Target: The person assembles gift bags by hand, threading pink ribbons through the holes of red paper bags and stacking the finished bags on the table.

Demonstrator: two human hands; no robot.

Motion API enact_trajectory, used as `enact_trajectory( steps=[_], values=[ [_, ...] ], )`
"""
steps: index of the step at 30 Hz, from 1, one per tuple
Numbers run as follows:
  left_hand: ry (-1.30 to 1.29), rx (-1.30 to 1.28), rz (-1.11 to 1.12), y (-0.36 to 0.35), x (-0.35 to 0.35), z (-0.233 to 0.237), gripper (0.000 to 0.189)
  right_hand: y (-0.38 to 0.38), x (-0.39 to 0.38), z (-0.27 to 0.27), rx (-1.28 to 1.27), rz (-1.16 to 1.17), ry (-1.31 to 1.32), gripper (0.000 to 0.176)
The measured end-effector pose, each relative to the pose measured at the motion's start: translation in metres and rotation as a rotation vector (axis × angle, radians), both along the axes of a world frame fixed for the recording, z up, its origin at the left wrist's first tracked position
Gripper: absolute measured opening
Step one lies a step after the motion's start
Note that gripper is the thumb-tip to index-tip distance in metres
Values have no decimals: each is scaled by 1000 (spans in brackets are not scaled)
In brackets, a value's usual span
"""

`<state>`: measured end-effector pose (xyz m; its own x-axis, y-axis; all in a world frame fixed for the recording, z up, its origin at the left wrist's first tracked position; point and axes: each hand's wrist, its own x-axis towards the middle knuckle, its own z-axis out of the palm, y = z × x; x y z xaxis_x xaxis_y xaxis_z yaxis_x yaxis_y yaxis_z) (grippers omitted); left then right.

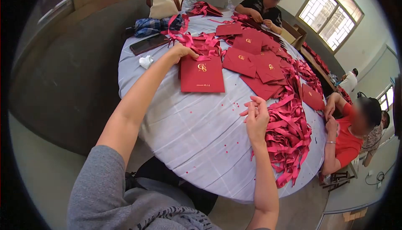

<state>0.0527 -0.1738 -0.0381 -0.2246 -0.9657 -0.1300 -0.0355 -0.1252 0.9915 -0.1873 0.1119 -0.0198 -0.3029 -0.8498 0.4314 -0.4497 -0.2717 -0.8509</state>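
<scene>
Left hand [183, 52] at red bag [203, 79], its grip I can't tell; right hand [256, 119] spread. Tangled ribbon [209, 41] could snag.

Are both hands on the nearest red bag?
No, only the left hand is at that bag; the right hand is apart from it, beside the ribbon pile.

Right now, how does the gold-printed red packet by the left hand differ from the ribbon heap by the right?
Shape: the gold-printed red packet is flat and straight-edged; the ribbon heap is a loose tangle.
Marking: the packet bears gold lettering; the heap shows none.
Colour: the packet is deeper red, the heap pinker.
Shared: both are on the cloth-covered table.
</scene>
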Motion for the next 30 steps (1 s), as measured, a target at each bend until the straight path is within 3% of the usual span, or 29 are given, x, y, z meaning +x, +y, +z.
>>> enact_trajectory(
  steps=[4,5,7,9,10,12,15,17,22,24,25,27,28,30],
  values=[
    [-76,40,59,2,-8,9,22,2,4,-2,8,31,-4,19],
    [-68,25,58,-36,-3,-20,22,1,2,0,4,47,4,19],
    [-426,-224,350,-104,-15,-78,43,-1,-2,-7,-13,57,29,19],
    [-419,-165,348,-26,-17,-9,69,-1,-1,-8,-28,62,21,19],
    [-387,-125,215,-16,-12,3,88,-1,0,-6,-36,53,23,19],
    [-309,-29,235,12,-15,28,90,1,2,-3,-1,47,26,17],
    [-255,79,201,22,-15,42,89,1,3,-4,-31,48,37,17],
    [-163,29,198,7,-16,26,85,2,4,-4,-36,56,51,17],
    [-228,79,87,13,-12,31,73,1,5,-6,-58,68,27,17],
    [-297,75,141,1,-16,22,70,1,7,-5,-70,50,60,17],
    [-378,26,213,10,-19,29,59,2,7,-4,-75,40,59,17],
    [-223,217,26,-3,-13,22,45,3,8,-2,-77,65,54,17],
    [-198,241,77,4,-14,28,54,3,8,-2,-102,68,73,17],
    [-83,310,-49,-12,-12,14,48,1,7,-6,-99,55,66,17]
  ],
)
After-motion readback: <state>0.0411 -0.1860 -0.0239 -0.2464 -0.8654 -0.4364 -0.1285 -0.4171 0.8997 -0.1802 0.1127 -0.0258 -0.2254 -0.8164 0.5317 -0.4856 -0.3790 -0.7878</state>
